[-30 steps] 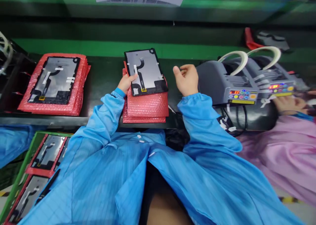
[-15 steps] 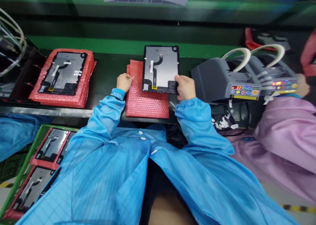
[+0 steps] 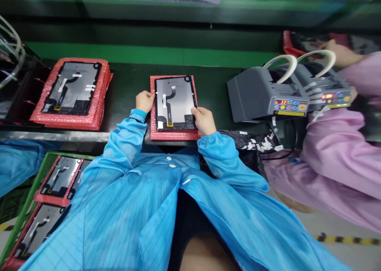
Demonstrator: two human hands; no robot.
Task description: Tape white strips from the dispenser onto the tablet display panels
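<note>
In front of me a display panel point(image 3: 183, 104) with a black rim, silver back and dark flex cable lies over a red bubble-wrap sheet point(image 3: 178, 135). My right hand point(image 3: 204, 120) grips the panel's lower right edge, thumb on top. At the left edge of the bubble wrap, my left hand point(image 3: 145, 101) has its fingers pinched together on the red sheet, close to the panel's left side. A similar panel point(image 3: 73, 87) rests on a stack of red bubble wrap point(image 3: 98, 108) to the left.
Grey tape dispensers point(image 3: 253, 92) with lit displays stand to the right. White tape scraps on a black bag point(image 3: 250, 142) hang at the bench edge. A green crate point(image 3: 25, 207) with more panels sits lower left. A co-worker's pink sleeve point(image 3: 336, 132) is at right.
My right hand has brought the panel down and left onto the bubble wrap. My left hand stays at the sheet's left edge. The co-worker's hand has reached behind the dispensers.
</note>
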